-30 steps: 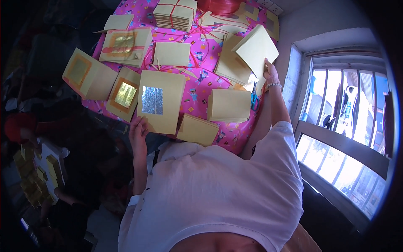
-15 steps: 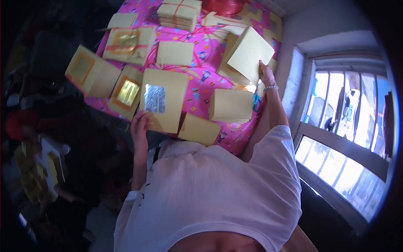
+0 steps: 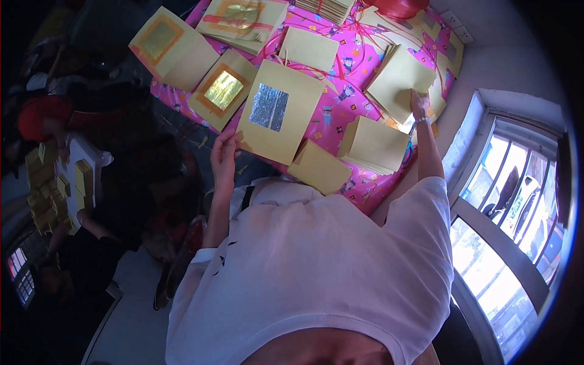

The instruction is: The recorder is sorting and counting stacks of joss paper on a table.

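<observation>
On the pink patterned worktop your left hand lies with fingers loosely spread, fingertips touching the near left corner of the big yellow sheet with the silver foil square. It pins the corner and does not grip it. That sheet's long axis runs from your hand up and away toward the far right, tilted a little clockwise, foil side up.

Your right hand reaches out at full arm's length, a bracelet at the wrist. Its fingers press on the edge of a plain yellow sheet that tops a loose pile at the right side of the worktop; whether they pinch that sheet or only rest on it, you cannot tell. The sheet sits cornerwise, like a diamond, one corner pointing toward you.

Between your two hands lie two folded plain yellow stacks: one just below your right hand, the other at the near edge, touching the silver sheet's lower corner.

Left of the silver sheet you have two sheets with gold foil squares, a near one and a farther one. Beyond them sits a bundle with gold foil and a red band, then one plain sheet behind the silver sheet. Red string lies at the far edge.
</observation>
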Tool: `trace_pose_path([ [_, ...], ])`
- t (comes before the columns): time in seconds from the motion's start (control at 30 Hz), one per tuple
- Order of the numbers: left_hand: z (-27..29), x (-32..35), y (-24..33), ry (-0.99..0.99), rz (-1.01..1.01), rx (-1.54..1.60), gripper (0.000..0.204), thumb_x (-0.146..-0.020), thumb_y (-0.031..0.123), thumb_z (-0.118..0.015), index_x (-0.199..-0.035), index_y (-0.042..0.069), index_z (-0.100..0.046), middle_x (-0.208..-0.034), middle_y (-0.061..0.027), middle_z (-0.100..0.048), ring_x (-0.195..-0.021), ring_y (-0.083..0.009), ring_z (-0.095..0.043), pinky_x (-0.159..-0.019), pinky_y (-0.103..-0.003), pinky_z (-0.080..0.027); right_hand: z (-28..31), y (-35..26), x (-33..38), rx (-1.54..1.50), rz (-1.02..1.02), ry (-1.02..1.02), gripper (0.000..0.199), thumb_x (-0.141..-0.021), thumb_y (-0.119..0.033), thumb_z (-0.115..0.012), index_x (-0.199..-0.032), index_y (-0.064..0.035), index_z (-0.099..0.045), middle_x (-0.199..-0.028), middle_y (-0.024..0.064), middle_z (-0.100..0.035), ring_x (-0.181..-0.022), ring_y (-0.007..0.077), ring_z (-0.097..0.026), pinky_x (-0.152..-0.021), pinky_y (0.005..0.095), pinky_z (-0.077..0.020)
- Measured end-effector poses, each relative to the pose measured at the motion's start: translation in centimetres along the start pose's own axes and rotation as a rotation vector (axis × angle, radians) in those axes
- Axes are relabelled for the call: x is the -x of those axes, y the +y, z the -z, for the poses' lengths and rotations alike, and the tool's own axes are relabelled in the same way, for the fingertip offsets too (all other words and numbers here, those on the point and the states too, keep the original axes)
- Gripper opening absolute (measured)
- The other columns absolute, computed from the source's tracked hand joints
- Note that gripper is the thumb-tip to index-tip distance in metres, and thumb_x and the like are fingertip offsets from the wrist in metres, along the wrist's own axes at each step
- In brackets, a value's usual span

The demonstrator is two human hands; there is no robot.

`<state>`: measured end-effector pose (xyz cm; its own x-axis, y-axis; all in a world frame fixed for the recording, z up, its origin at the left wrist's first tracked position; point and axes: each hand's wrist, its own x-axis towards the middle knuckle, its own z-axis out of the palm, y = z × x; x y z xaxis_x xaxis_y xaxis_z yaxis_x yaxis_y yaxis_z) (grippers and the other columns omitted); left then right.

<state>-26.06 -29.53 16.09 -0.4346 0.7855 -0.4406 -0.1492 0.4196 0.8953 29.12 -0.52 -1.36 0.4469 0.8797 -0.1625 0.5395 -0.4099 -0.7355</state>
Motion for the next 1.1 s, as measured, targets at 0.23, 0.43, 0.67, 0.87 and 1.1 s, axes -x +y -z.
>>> trace_pose_path([
  [0.23,1.3,0.3,-0.6,0.013,0.028,0.039,0.026,-0.094,0.022,-0.050,-0.117,0.009,-0.055,-0.107,-0.0018,-0.062,-0.088,-0.0086,-0.057,-0.072,-0.021,-0.044,-0.8,-0.7,0.5,0.154,-0.011,0.110,0.043,-0.075,-0.018,-0.067,-0.110,0.0026,-0.055,-0.099,0.0164,-0.065,-0.088,0.0267,-0.063,-0.078,0.0337,-0.0484],
  [0.43,1.8,-0.5,-1.6,0.021,-0.234,-0.136,0.025,-0.088,0.013,-0.058,-0.112,0.006,-0.057,-0.099,-0.0018,-0.061,-0.085,-0.0097,-0.056,-0.071,-0.024,-0.045,-0.3,-1.6,0.9,0.255,-0.018,0.060,0.036,-0.078,-0.030,-0.062,-0.100,-0.0019,-0.060,-0.092,0.0190,-0.066,-0.088,0.0323,-0.064,-0.080,0.0380,-0.0487],
  [0.67,1.4,-0.3,0.5,-0.166,-0.526,-0.591,0.029,-0.079,0.005,-0.062,-0.108,0.004,-0.058,-0.093,-0.0119,-0.058,-0.086,-0.0251,-0.056,-0.075,-0.033,-0.045,2.2,3.2,-2.4,0.351,0.270,0.037,0.039,-0.072,-0.028,-0.072,-0.097,0.0010,-0.061,-0.084,0.0124,-0.067,-0.076,0.0233,-0.063,-0.068,0.0339,-0.0498],
  [0.87,1.1,0.5,0.9,-0.155,-0.509,-0.632,0.028,-0.080,0.004,-0.059,-0.108,0.004,-0.058,-0.094,-0.0125,-0.058,-0.087,-0.0264,-0.056,-0.075,-0.033,-0.044,-0.4,-2.9,2.1,0.128,-0.287,0.047,0.046,-0.069,-0.029,-0.075,-0.091,0.0086,-0.059,-0.087,0.0166,-0.065,-0.076,0.0220,-0.063,-0.067,0.0322,-0.0498],
  [1.1,0.0,0.1,2.1,-0.173,-0.509,-0.644,0.027,-0.082,0.004,-0.058,-0.109,0.004,-0.057,-0.096,-0.0121,-0.058,-0.088,-0.0243,-0.057,-0.074,-0.031,-0.044,-0.1,-4.9,4.8,0.216,0.054,0.202,0.043,-0.071,-0.025,-0.068,-0.102,0.0000,-0.051,-0.092,0.0217,-0.064,-0.086,0.0352,-0.062,-0.076,0.0408,-0.0476],
])
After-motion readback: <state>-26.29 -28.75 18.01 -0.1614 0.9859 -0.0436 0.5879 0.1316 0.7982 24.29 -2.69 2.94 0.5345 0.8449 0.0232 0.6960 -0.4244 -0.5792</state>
